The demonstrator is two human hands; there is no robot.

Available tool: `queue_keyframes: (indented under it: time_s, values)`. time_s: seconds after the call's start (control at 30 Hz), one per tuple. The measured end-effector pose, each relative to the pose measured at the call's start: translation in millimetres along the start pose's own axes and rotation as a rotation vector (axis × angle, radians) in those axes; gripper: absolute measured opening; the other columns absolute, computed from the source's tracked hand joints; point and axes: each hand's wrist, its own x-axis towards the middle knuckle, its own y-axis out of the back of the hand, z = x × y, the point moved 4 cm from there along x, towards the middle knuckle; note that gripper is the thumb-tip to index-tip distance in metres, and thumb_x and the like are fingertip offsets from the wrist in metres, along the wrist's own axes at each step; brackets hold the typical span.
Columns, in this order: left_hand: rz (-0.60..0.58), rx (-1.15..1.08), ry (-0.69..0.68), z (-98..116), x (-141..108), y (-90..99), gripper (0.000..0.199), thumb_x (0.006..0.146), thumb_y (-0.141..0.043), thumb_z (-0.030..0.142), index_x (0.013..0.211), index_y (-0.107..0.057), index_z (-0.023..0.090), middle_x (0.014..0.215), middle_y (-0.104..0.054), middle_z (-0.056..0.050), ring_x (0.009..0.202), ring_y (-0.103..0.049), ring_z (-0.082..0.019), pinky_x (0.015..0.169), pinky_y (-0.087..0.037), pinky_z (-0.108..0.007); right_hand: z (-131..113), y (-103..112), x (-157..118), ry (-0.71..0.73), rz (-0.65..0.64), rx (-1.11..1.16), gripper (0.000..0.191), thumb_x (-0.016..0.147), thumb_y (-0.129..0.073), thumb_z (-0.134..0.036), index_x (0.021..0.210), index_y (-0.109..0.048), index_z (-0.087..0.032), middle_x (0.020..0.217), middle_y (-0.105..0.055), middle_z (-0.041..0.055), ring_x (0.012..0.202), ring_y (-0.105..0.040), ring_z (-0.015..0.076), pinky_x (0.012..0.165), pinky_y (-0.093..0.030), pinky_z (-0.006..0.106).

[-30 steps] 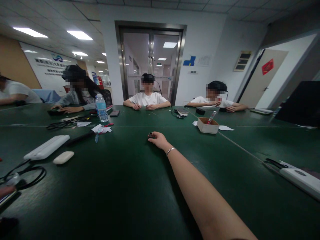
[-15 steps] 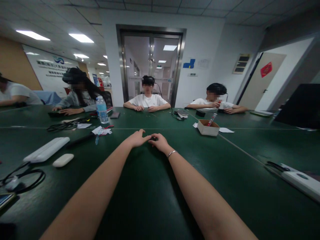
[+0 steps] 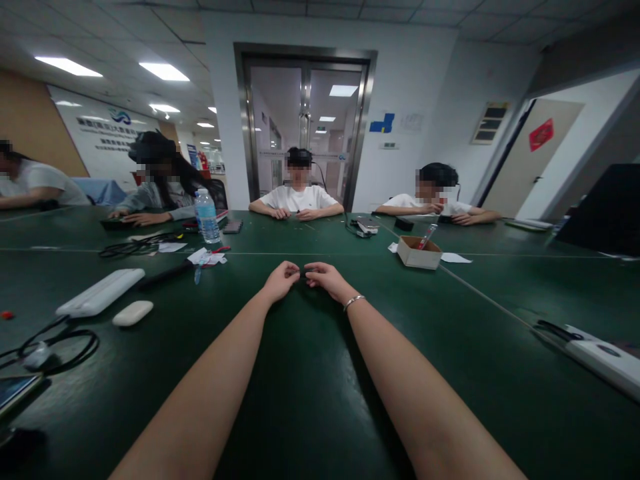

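Note:
Both my hands meet over the green table [image 3: 300, 373], far out in front of me. My left hand [image 3: 281, 280] has its fingers curled and its thumb pressed in at the left end of a small dark object [image 3: 303, 273]. From the other side, my right hand [image 3: 327, 280], with a silver bracelet at the wrist, pinches the same object between thumb and fingers. Most of the object is covered by the fingertips, and its kind is too small to make out.
Left of my arms lie a white oblong case [image 3: 103, 293], a small white case [image 3: 133, 313], cables [image 3: 75, 347] and a phone [image 3: 20, 393]. Farther back stand a water bottle [image 3: 207, 217] and an open box [image 3: 419, 255]. Several people sit across the table.
My left hand's fingers, stretched with the thumb apart before, have curled in and closed at the small dark object. My right hand keeps its pinch. The camera view has shifted slightly.

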Motion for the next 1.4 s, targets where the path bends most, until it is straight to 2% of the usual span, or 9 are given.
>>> queue_keyframes:
  time_s: [0.1, 0.2, 0.47, 0.57, 0.73, 1.07, 1.4]
  values:
    - [-0.049, -0.07, -0.002, 4, -2, 1.3, 0.016, 0.071, -0.059, 0.012, 0.086, -0.052, 0.014, 0.083, -0.061, -0.005, 0.076, -0.058, -0.014, 0.072, -0.046, -0.028, 2, 3, 1, -0.02, 0.015, 0.107, 0.02, 0.077, -0.058, -0.003, 0.095, -0.059, -0.01, 0.069, -0.061, 0.0026, 0.055, -0.058, 0.0086, 0.051, -0.049, 0.016]
    - [-0.064, -0.155, 0.046, 6, -5, 4.1, 0.02, 0.07, -0.061, 0.012, 0.087, -0.053, 0.014, 0.083, -0.061, -0.006, 0.077, -0.059, -0.015, 0.071, -0.046, -0.029, 2, 3, 1, -0.026, 0.022, 0.141, 0.017, 0.077, -0.058, -0.003, 0.093, -0.058, -0.01, 0.07, -0.062, 0.004, 0.055, -0.059, 0.0089, 0.05, -0.05, 0.015]
    - [-0.07, -0.186, 0.1, 4, -7, 9.1, 0.029, 0.068, -0.068, 0.031, 0.085, -0.056, 0.011, 0.076, -0.066, -0.008, 0.074, -0.062, -0.016, 0.069, -0.046, -0.03, 0, 5, -1, -0.004, 0.002, 0.197, 0.018, 0.074, -0.061, -0.001, 0.09, -0.059, -0.01, 0.073, -0.062, 0.0033, 0.053, -0.058, 0.0069, 0.047, -0.049, 0.013]
    - [-0.056, -0.205, 0.128, 5, -8, 9.3, 0.029, 0.068, -0.067, 0.033, 0.084, -0.056, 0.011, 0.076, -0.066, -0.008, 0.071, -0.062, -0.016, 0.067, -0.046, -0.028, -1, 6, -2, -0.017, -0.02, 0.222, 0.022, 0.072, -0.06, 0.003, 0.09, -0.06, -0.01, 0.074, -0.063, 0.0035, 0.054, -0.059, 0.0074, 0.048, -0.049, 0.013]
    - [-0.051, -0.2, 0.145, 9, -10, 9.0, 0.029, 0.068, -0.067, 0.034, 0.082, -0.057, 0.011, 0.074, -0.066, -0.008, 0.068, -0.062, -0.015, 0.064, -0.046, -0.027, -3, 7, -4, -0.049, -0.023, 0.295, 0.014, 0.078, -0.057, -0.001, 0.089, -0.061, -0.01, 0.075, -0.063, 0.0053, 0.055, -0.061, 0.0091, 0.052, -0.052, 0.015]
    - [-0.05, -0.193, 0.185, 12, -10, 8.0, 0.025, 0.071, -0.065, 0.032, 0.08, -0.057, 0.011, 0.067, -0.065, -0.006, 0.062, -0.061, -0.013, 0.06, -0.045, -0.025, -3, 6, -5, -0.039, -0.054, 0.303, 0.019, 0.077, -0.055, 0.003, 0.09, -0.062, -0.011, 0.074, -0.062, 0.0039, 0.058, -0.062, 0.0093, 0.057, -0.054, 0.016]
    - [-0.085, -0.202, 0.224, 6, -6, 6.0, 0.019, 0.079, -0.055, 0.031, 0.079, -0.055, 0.011, 0.063, -0.065, -0.006, 0.056, -0.06, -0.011, 0.054, -0.042, -0.021, -2, 7, -4, -0.038, -0.063, 0.272, 0.024, 0.076, -0.056, 0.002, 0.094, -0.061, -0.013, 0.078, -0.059, 0.0025, 0.061, -0.061, 0.0084, 0.061, -0.054, 0.017]
